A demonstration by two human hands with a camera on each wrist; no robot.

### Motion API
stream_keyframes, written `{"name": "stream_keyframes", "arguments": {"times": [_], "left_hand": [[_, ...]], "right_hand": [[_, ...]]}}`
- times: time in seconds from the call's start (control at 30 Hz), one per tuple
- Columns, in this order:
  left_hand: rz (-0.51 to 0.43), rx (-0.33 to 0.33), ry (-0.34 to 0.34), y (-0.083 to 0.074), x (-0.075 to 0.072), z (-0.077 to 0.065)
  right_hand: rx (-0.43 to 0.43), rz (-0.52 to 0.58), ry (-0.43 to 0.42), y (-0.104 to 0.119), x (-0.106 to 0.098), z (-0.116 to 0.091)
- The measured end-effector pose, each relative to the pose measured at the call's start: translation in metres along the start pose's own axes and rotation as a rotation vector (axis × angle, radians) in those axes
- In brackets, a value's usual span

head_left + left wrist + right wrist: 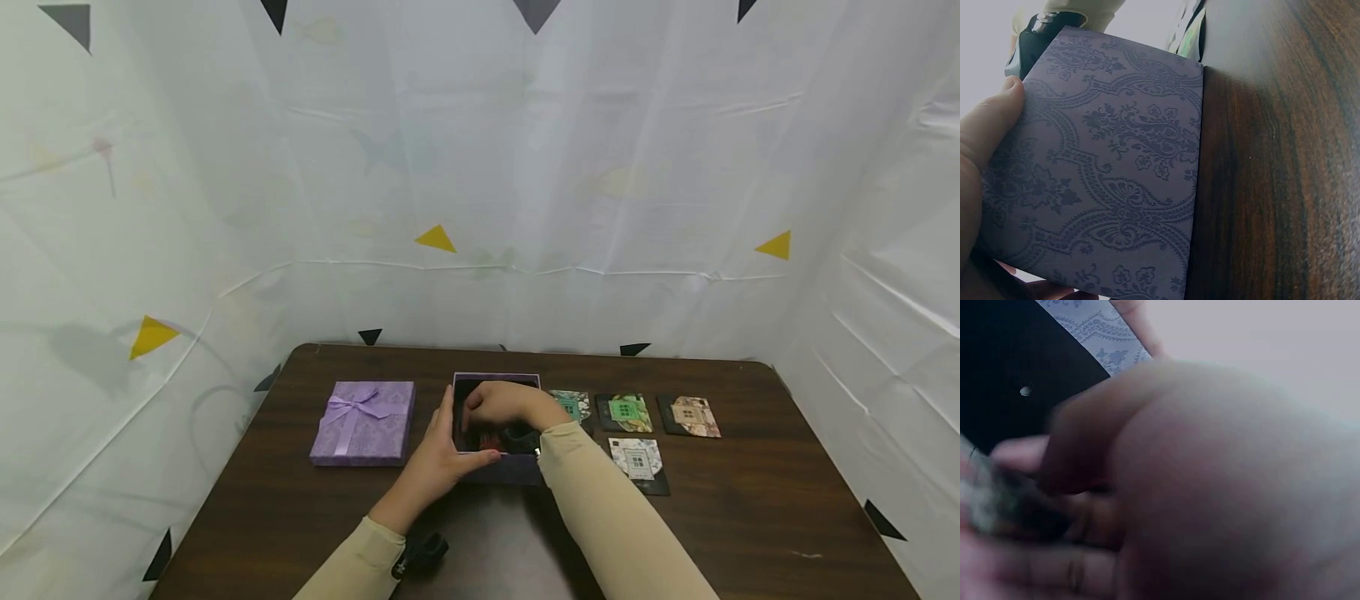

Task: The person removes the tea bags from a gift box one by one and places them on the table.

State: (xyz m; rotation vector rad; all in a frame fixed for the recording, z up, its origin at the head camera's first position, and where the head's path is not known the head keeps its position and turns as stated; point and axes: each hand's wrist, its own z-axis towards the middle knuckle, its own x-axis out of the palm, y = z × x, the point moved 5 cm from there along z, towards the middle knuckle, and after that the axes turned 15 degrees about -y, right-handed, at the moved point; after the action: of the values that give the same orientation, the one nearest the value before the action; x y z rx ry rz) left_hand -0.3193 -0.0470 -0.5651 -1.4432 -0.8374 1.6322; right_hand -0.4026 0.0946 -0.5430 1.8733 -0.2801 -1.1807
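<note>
An uncovered purple box (501,472) with a dark inside stands at the middle of the table. My left hand (444,450) grips its near left corner, fingers along the left side and thumb (999,119) on the near rim. The box's patterned purple wall (1116,162) fills much of the left wrist view. Inside the box, my right hand (504,404) has its fingers curled down. Between those fingers, the right wrist view shows a blurred dark-and-pale patterned packet (1013,503); much of it is hidden by the hand.
A purple lid with a ribbon bow (371,423) lies left of the box. To the right lie a teal packet (573,404), a green packet (626,412), a beige packet (688,415) and a white packet (640,462). The dark wooden table (750,517) is surrounded by white curtain.
</note>
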Motion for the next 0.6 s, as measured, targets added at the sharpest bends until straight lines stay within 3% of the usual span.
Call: {"name": "stream_keyframes", "arguments": {"times": [0.13,0.3,0.47,0.6], "left_hand": [[-0.016,0.004,0.009,-0.0004,-0.0003,0.0004],[-0.022,-0.011,0.01,0.0,-0.0008,0.001],[-0.017,-0.007,0.01,-0.0009,-0.0001,0.0006],[-0.023,-0.004,0.016,-0.0014,0.0001,0.0005]], "right_hand": [[-0.026,0.087,-0.042,0.0037,-0.0032,0.0014],[-0.1,0.02,-0.06,0.0072,-0.0055,0.002],[-0.104,0.064,-0.034,0.0085,-0.0045,0.0005],[-0.119,0.084,-0.059,0.0106,-0.007,-0.0005]]}}
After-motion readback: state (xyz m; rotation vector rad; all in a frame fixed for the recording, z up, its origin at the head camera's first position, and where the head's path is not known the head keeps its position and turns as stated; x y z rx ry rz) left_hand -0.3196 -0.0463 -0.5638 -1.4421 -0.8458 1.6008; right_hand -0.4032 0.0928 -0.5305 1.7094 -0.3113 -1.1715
